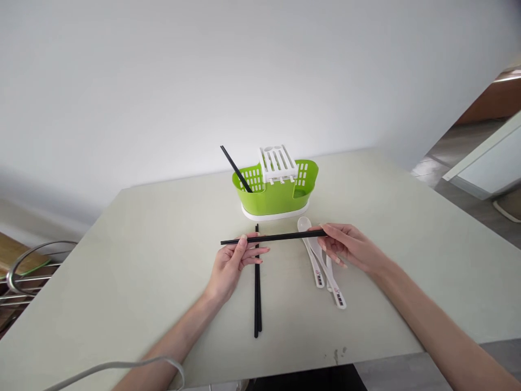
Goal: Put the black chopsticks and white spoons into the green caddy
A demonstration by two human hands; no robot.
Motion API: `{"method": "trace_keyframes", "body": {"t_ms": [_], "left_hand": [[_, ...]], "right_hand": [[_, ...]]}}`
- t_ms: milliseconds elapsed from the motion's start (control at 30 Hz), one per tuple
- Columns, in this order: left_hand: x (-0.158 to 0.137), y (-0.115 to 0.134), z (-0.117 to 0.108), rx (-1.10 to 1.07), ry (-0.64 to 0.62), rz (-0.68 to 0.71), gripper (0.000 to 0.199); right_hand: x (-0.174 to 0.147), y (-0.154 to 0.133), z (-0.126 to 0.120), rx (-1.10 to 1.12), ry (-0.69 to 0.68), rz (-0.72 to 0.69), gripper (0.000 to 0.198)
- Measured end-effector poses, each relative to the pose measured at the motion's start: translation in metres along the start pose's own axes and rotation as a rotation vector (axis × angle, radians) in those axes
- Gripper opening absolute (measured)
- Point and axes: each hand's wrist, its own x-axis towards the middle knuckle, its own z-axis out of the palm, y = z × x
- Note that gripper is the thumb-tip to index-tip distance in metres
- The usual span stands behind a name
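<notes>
A pair of black chopsticks (280, 237) is held level above the table between my two hands. My left hand (230, 263) pinches the thinner end, its other fingers stretched out beneath. The thicker end sits between the thumb and fingers of my right hand (345, 244). Below them, another black pair (258, 293) lies lengthwise on the table. Several white spoons (330, 277) lie crossed under my right hand, partly hidden by it. Behind stands a green utensil basket (268, 201) with a white slotted rack (279, 163) on top; black chopsticks (236, 168) lean in its left compartment.
The pale table (163, 244) meets a white wall (203, 81) behind the basket. A grey cable (122, 365) crosses near my left forearm. At the left edge stands a metal wire rack (32, 277). A white panel (488, 157) rises beyond the table's right side.
</notes>
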Motion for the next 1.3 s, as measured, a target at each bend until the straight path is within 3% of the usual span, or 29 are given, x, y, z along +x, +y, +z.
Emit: {"method": "trace_keyframes", "body": {"t_ms": [367,567,767,967,1100,1300], "left_hand": [[0.003,0.001,-0.008,-0.091,0.051,-0.043,0.041],[0.013,0.015,-0.019,-0.114,0.124,0.055,0.042],[0.027,0.068,-0.048,-0.115,0.413,0.376,0.030],[0.031,0.134,-0.063,0.024,0.447,0.551,0.025],[0.035,0.162,-0.062,0.166,0.373,0.477,0.027],[0.049,0.184,-0.059,0.411,0.306,0.320,0.035]], "right_hand": [[0.004,0.004,-0.006,-0.016,0.066,-0.027,0.035],[0.006,0.001,-0.006,0.028,0.087,-0.059,0.040],[0.009,0.002,-0.009,0.054,0.082,-0.074,0.039],[0.010,0.002,-0.010,0.098,0.057,-0.085,0.034],[0.012,0.002,-0.010,0.112,0.049,-0.077,0.035],[0.013,0.003,-0.008,0.133,0.029,-0.087,0.034]]}}
